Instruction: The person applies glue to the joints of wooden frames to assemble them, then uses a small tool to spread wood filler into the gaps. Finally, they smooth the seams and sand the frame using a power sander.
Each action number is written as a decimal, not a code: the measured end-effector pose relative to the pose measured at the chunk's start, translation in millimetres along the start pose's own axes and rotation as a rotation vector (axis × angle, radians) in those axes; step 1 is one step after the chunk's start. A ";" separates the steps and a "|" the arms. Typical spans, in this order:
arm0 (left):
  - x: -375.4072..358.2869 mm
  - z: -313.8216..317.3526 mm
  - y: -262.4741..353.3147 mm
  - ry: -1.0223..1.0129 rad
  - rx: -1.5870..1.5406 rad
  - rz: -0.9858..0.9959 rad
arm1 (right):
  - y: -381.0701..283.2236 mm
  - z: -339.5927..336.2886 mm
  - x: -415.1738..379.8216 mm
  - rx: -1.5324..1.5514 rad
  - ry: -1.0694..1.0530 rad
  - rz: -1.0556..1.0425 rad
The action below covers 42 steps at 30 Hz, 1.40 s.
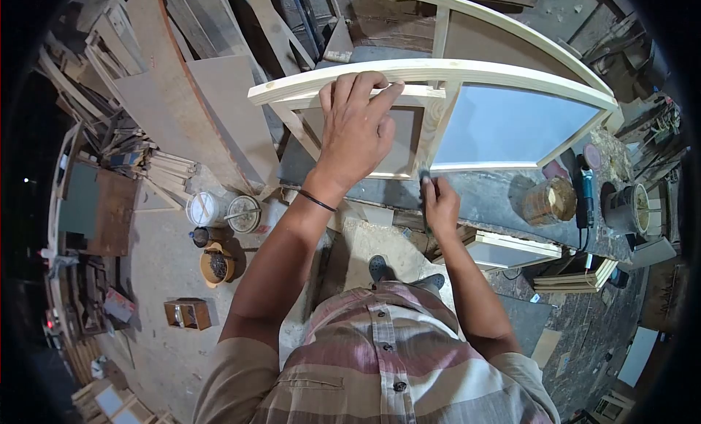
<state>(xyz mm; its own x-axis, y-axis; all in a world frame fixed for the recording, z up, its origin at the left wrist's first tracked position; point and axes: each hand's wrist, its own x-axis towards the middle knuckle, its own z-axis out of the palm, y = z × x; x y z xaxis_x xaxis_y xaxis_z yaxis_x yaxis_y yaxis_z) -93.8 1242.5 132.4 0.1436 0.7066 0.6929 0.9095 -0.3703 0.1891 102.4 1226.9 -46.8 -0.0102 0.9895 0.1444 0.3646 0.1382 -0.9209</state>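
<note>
A pale wooden frame (437,121) stands upright on the dark bench top in front of me, with a white panel (504,123) in its right half and a brown one at left. My left hand (355,126) is closed over the top rail of the left section, fingers hooked across the wood. Low by the middle upright, my right hand (441,203) is closed around a thin dark tool (425,177), mostly hidden by the fingers; I cannot tell its kind. The tool's upper end meets the frame's bottom edge in this view.
Behind stands a second curved frame (511,31). On the bench at right are a cloudy container (549,201), a blue-and-black power tool (586,190) and a bucket (628,209). Buckets (207,209), an orange bowl (217,265) and a wooden box (187,314) sit on the floor at left.
</note>
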 end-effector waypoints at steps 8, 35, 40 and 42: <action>-1.1 1.4 -1.1 -0.011 -0.011 -0.007 | 66.0 -7.5 -17.8 -0.398 -0.113 0.078; -147.6 -68.3 -115.5 0.305 -0.684 -0.969 | 215.8 -79.9 -159.4 -0.383 -0.463 0.124; -221.8 -31.2 -118.9 0.212 -0.791 -1.085 | 208.0 -99.0 -155.8 -0.301 -0.488 0.361; -214.9 -23.4 -108.3 0.186 -0.846 -1.098 | 197.4 -99.5 -148.7 -0.306 -0.488 0.383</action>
<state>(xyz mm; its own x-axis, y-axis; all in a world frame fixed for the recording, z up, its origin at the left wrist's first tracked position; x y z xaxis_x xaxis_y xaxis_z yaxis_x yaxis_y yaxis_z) -232.3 1116.7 -20.8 -0.5933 0.8049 -0.0128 0.0042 0.0190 0.9998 268.6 1102.8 -214.0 -0.2195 0.8823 -0.4163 0.6717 -0.1728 -0.7204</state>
